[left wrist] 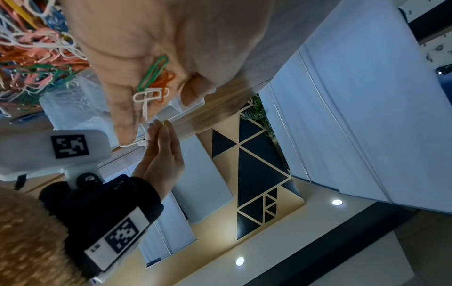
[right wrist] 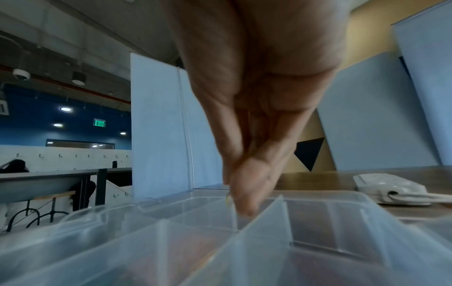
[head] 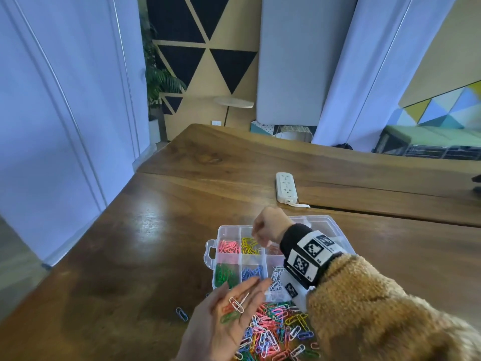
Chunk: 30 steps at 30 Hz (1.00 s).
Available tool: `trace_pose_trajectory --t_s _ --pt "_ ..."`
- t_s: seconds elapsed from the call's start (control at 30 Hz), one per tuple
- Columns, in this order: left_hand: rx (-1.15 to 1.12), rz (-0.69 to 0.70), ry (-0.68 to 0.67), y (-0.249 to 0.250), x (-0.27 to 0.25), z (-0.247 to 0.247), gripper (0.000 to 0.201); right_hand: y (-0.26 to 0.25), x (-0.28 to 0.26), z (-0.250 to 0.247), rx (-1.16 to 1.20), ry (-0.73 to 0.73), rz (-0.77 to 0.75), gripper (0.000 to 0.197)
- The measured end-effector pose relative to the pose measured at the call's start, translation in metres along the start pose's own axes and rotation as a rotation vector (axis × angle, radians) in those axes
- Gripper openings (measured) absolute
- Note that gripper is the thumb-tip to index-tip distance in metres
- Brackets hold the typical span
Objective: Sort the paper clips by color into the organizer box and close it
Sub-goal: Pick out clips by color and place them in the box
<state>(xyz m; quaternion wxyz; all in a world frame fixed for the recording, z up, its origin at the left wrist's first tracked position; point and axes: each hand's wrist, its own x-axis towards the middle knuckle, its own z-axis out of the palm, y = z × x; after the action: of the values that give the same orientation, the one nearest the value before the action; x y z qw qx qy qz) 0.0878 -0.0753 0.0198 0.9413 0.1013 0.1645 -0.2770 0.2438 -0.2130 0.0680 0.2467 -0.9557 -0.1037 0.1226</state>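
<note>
A clear organizer box [head: 220, 231] lies open on the wooden table, with pink [head: 229, 246], yellow [head: 249, 244], green [head: 225, 276], blue [head: 252, 272] and white clips [head: 276, 280] in separate compartments. My right hand [head: 269, 226] hovers over the yellow compartment, fingertips [right wrist: 244, 201] pinched together and pointing down; a sliver of a yellow clip [right wrist: 227, 199] shows between them. My left hand [head: 208, 334] lies palm up in front of the box, carrying white, orange and green clips [left wrist: 153, 83]. A mixed pile of clips [head: 276, 332] sits to its right.
A single blue clip [head: 181, 313] lies on the table left of my left hand. A white power strip [head: 286, 187] sits behind the box. The box lid [head: 322, 227] lies open at the far side. The table's left edge runs diagonally nearby.
</note>
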Motion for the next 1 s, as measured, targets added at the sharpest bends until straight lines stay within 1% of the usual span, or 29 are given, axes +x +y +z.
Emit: trace_pose_trajectory --t_s 0.07,0.17,0.2,0.27,0.33,0.37,0.4,0.43,0.47,0.5,0.53,0.57,0.6,0.63,0.67,0.7,0.73,0.77,0.8,0.83,0.87,0.9,0.93,0.97,1.0 --pt "0.001 0.01 0.003 0.001 0.0 0.001 0.058 -0.003 0.001 0.003 -0.05 -0.008 -0.017 0.021" --pt "0.027 0.033 0.022 -0.001 0.002 -0.001 0.061 -0.008 -0.009 -0.001 -0.104 0.037 -0.074 0.024" --pt "0.059 0.038 0.031 -0.002 0.003 -0.002 0.062 -0.011 -0.017 -0.004 -0.113 0.055 -0.114 0.023" --pt "0.136 0.056 0.085 -0.003 0.004 -0.001 0.068 -0.019 -0.04 -0.008 -0.119 0.058 -0.242 0.02" --pt "0.17 0.066 0.129 -0.004 0.004 0.0 0.071 -0.026 -0.069 -0.009 -0.14 0.014 -0.351 0.015" --pt "0.159 0.082 0.136 -0.005 0.003 0.0 0.071 -0.026 -0.083 -0.007 -0.171 -0.014 -0.374 0.011" --pt "0.131 0.109 0.121 -0.004 0.005 -0.002 0.071 -0.026 -0.096 -0.005 -0.206 -0.043 -0.384 0.009" --pt "0.103 0.146 0.075 -0.003 0.008 -0.003 0.072 -0.024 -0.107 -0.002 -0.234 -0.066 -0.379 0.012" --pt "0.121 0.179 0.01 -0.003 0.011 -0.005 0.074 -0.022 -0.115 0.001 -0.246 -0.074 -0.371 0.016" --pt "0.188 0.204 -0.079 -0.005 0.013 -0.004 0.075 -0.02 -0.12 0.004 -0.232 -0.066 -0.375 0.017" --pt "0.339 0.332 -0.153 -0.008 0.014 -0.005 0.076 -0.019 -0.124 0.006 -0.191 -0.051 -0.396 0.016" --pt "0.388 0.437 -0.223 -0.011 0.016 -0.012 0.08 -0.018 -0.125 0.007 -0.147 -0.035 -0.427 0.014" --pt "0.397 0.438 -0.256 -0.013 0.015 -0.015 0.084 -0.017 -0.126 0.009 -0.12 -0.024 -0.458 0.012" --pt "0.396 0.395 -0.277 -0.015 0.012 -0.011 0.085 -0.017 -0.125 0.011 -0.113 -0.024 -0.478 0.011" --pt "0.419 0.391 -0.231 -0.016 0.009 -0.004 0.084 -0.017 -0.126 0.013 -0.111 -0.025 -0.499 0.012" --pt "0.443 0.356 -0.118 -0.014 0.009 0.0 0.081 -0.016 -0.126 0.015 -0.111 -0.028 -0.522 0.014" --pt "0.388 0.248 -0.065 -0.013 0.012 0.0 0.08 -0.016 -0.126 0.017 -0.119 -0.033 -0.548 0.015" --pt "0.317 0.221 -0.072 -0.013 0.013 -0.001 0.079 -0.017 -0.128 0.019 -0.142 -0.039 -0.567 0.016" --pt "0.333 0.253 -0.084 -0.013 0.01 0.004 0.079 -0.017 -0.129 0.021 -0.181 -0.04 -0.582 0.017" --pt "0.366 0.332 -0.051 -0.011 0.004 0.008 0.077 -0.017 -0.13 0.022 -0.224 -0.025 -0.603 0.018" --pt "0.321 0.345 -0.055 -0.01 0.003 0.008 0.076 -0.018 -0.131 0.023 -0.264 -0.003 -0.631 0.019" --pt "0.333 0.351 -0.021 -0.011 0.009 0.009 0.077 -0.019 -0.132 0.025 -0.297 0.013 -0.658 0.019" --pt "0.251 0.194 -0.02 -0.014 0.014 0.004 0.076 -0.02 -0.132 0.027 -0.319 0.019 -0.676 0.018" --pt "0.201 0.151 -0.019 -0.016 0.012 0.003 0.073 -0.019 -0.131 0.029 -0.324 0.017 -0.684 0.017" --pt "0.158 0.174 -0.055 -0.018 0.007 0.007 0.069 -0.018 -0.13 0.031 -0.309 0.009 -0.684 0.016"
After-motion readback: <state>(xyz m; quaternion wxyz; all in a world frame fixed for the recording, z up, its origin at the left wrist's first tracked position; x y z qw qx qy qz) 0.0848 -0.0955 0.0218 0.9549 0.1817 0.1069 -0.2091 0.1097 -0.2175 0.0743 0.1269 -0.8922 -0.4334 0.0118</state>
